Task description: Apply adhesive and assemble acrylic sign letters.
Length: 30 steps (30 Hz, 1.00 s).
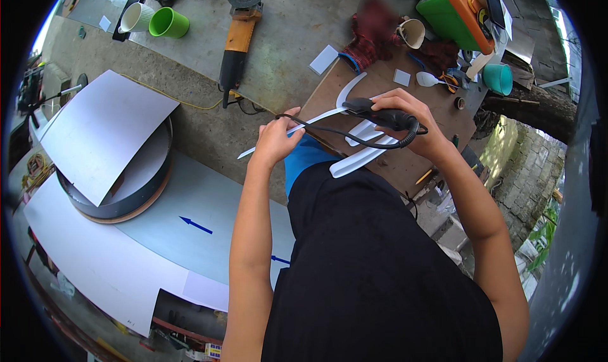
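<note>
My left hand [277, 139] pinches a thin white strip [316, 117], whose one end sticks out past the fingers to the lower left. The strip's other end meets the front of a black corded hand tool [386, 116]. My right hand [419, 123] is closed around that tool, and its black cable [342, 134] loops in front toward the left hand. Which kind of tool it is cannot be made out. Beneath it lie a curved white strip [349, 91] and a white channel-shaped piece [361, 161], close to my black shirt.
An orange and black angle grinder [237, 45] lies ahead on the grey table. Green cup [169, 23], white cup [137, 18], teal cup [498, 78] and a green-orange toolbox [453, 14] stand around. At left, a white sheet [107, 131] rests on a round drum [120, 200].
</note>
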Available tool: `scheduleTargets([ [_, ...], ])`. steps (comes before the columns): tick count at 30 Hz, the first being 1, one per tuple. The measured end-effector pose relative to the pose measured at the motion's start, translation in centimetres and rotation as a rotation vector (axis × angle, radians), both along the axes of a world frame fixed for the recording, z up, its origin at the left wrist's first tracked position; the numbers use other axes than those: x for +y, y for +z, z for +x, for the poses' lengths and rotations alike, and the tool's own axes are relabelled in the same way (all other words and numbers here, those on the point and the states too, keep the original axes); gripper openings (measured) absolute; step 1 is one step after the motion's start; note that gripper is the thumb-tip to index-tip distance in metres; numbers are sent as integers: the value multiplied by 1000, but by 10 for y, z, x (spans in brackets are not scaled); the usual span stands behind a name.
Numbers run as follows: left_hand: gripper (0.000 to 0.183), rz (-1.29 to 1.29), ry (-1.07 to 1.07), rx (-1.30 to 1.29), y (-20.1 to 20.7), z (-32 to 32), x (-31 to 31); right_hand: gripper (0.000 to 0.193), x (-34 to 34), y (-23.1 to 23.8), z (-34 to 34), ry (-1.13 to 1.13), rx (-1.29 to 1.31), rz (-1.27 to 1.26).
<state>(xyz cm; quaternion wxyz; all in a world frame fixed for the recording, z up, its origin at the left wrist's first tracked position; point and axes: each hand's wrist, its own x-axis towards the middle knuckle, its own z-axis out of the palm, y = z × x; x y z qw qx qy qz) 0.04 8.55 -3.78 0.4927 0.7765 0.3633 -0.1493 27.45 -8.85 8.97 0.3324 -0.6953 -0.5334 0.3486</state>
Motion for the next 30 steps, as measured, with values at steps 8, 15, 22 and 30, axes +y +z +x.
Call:
scheduleTargets([
  [8, 58, 3, -25, -1, -4, -4, 1, 47, 1, 1, -2, -1, 3, 4],
  [15, 55, -52, 30, 13, -3, -5, 0, 47, 1, 2, -5, -21, 1, 7],
  [22, 54, -51, 38, -3, 2, -4, 0, 47, 3, 9, -4, 10, -9, -35],
  [30, 49, -62, 43, -28, -5, -8, 0, 48, 6, 12, -6, 37, -6, -56],
])
